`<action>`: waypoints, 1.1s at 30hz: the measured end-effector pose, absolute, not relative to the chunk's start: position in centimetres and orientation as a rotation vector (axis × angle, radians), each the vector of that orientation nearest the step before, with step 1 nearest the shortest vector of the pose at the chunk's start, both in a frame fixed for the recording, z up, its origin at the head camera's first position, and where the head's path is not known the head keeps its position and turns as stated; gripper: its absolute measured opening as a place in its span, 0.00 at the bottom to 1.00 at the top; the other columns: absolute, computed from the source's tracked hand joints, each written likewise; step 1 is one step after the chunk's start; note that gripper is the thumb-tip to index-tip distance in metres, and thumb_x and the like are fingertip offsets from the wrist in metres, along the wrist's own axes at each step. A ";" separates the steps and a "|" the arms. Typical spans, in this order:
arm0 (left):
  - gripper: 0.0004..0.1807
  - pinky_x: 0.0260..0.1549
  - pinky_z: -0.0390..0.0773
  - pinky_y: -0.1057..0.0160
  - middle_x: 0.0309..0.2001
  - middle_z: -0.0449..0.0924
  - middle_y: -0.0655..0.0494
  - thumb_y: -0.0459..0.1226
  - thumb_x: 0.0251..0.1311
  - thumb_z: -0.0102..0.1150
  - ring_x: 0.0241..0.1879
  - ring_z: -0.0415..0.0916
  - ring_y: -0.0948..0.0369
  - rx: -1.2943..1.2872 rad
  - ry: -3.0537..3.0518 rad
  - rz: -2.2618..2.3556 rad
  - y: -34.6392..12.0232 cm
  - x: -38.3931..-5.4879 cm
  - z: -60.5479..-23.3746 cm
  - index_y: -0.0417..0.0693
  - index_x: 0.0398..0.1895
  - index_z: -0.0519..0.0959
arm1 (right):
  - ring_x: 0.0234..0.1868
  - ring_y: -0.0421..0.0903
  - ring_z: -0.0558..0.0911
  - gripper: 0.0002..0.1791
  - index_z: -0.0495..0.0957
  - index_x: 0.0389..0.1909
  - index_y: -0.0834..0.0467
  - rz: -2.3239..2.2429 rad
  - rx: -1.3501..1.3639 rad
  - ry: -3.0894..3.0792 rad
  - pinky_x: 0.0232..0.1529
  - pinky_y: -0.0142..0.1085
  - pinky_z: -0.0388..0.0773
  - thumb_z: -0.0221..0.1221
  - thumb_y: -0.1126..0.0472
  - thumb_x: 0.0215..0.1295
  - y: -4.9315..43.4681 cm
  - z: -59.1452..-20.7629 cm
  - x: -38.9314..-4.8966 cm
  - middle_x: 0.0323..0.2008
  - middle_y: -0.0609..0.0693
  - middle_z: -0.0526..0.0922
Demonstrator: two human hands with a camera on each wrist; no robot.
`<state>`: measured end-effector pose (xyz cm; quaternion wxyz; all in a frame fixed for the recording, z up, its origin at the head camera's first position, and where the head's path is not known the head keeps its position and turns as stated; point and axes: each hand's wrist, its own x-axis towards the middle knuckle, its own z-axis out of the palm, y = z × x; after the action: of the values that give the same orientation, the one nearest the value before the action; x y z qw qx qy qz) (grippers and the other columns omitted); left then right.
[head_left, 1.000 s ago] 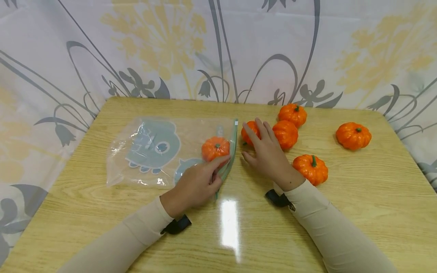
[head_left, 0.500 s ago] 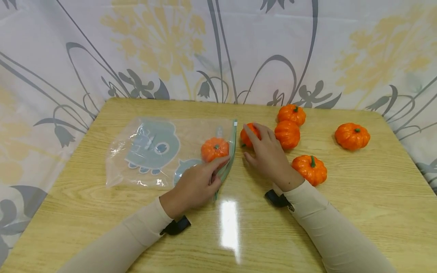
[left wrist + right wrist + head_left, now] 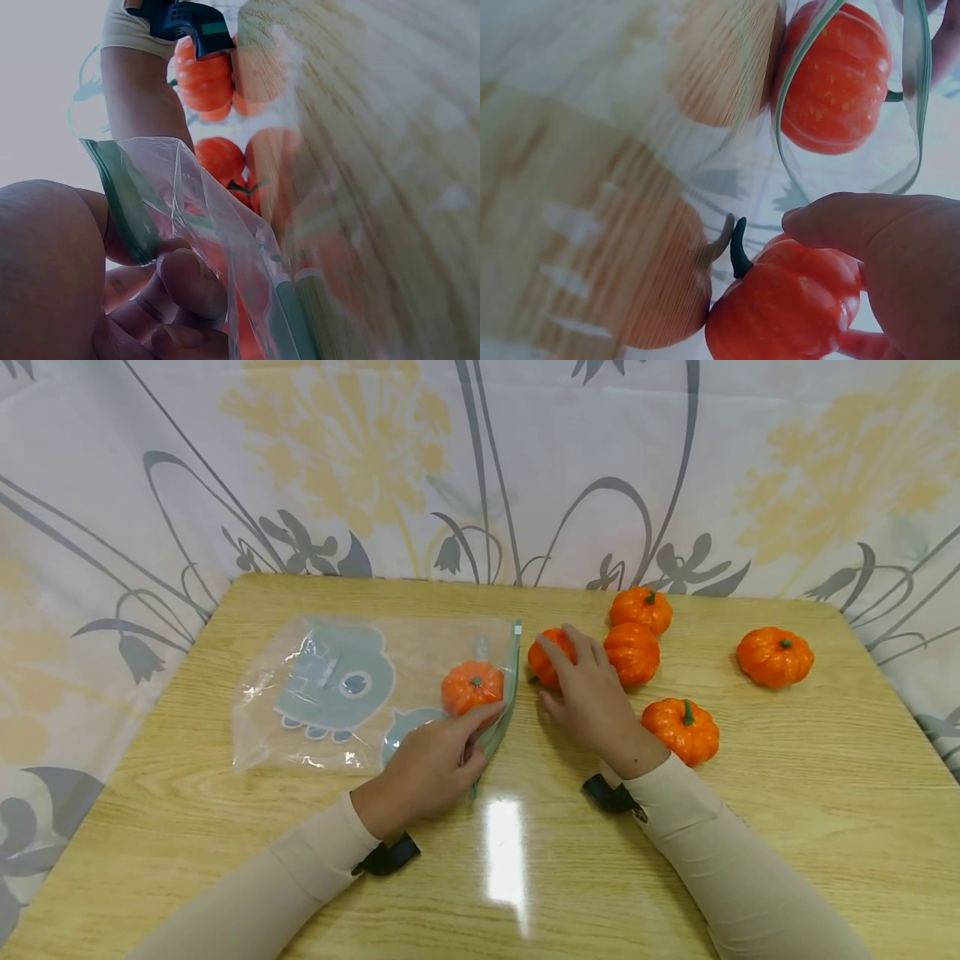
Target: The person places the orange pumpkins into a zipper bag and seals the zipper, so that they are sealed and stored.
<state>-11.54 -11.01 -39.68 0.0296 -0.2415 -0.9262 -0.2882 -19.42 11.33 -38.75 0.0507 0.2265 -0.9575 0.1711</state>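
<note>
My left hand (image 3: 431, 768) pinches the green zip edge of a clear zip bag (image 3: 330, 743) printed with a blue-grey cartoon figure; in the left wrist view, the bag mouth (image 3: 131, 202) gapes above the fingers. One small orange pumpkin (image 3: 471, 685) lies inside the bag near its mouth. To the right of the bag, my right hand (image 3: 592, 706) grips another small pumpkin (image 3: 546, 656), still on the table. In the right wrist view, the thumb (image 3: 840, 221) lies across the near side of that pumpkin (image 3: 787, 300), and fingers show partly behind it.
Beside the right hand stand two touching pumpkins, one nearer (image 3: 633, 656) and one farther back (image 3: 643, 608). Another pumpkin (image 3: 682, 731) sits by the right wrist, and one more (image 3: 775, 657) lies far right. A patterned cloth (image 3: 480, 468) hangs behind the wooden table (image 3: 450, 893).
The right hand's fingers have closed in around the pumpkin, slipping between it and its neighbour, which shifted slightly right. The left hand and the bag have stayed still.
</note>
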 end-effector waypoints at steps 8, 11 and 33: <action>0.30 0.16 0.56 0.72 0.18 0.62 0.65 0.32 0.60 0.53 0.15 0.54 0.70 -0.734 -2.875 -0.903 -10.9 -11.4 -39.6 0.50 0.69 0.72 | 0.69 0.69 0.62 0.35 0.64 0.69 0.58 0.545 0.671 -2.938 0.64 0.66 0.66 0.66 0.59 0.63 11.4 -38.8 -19.3 0.74 0.65 0.58; 0.30 0.16 0.57 0.72 0.18 0.62 0.65 0.32 0.60 0.53 0.16 0.55 0.70 -0.746 -2.866 -0.895 -10.9 -11.4 -39.6 0.50 0.69 0.72 | 0.68 0.69 0.64 0.33 0.65 0.67 0.59 0.541 0.670 -2.911 0.63 0.65 0.67 0.66 0.60 0.62 11.4 -38.7 -19.3 0.72 0.64 0.60; 0.30 0.19 0.67 0.71 0.21 0.70 0.66 0.34 0.63 0.55 0.18 0.65 0.70 -0.716 -2.879 -0.891 -10.9 -11.5 -39.7 0.51 0.70 0.67 | 0.68 0.68 0.66 0.40 0.64 0.73 0.54 0.464 0.730 -2.933 0.61 0.62 0.72 0.69 0.57 0.60 11.6 -38.5 -19.2 0.72 0.64 0.61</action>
<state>-11.50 -10.86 -39.73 0.0221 -0.2311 -0.9292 -0.2875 -19.24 11.58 -38.51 0.0418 0.2386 -0.9583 0.1516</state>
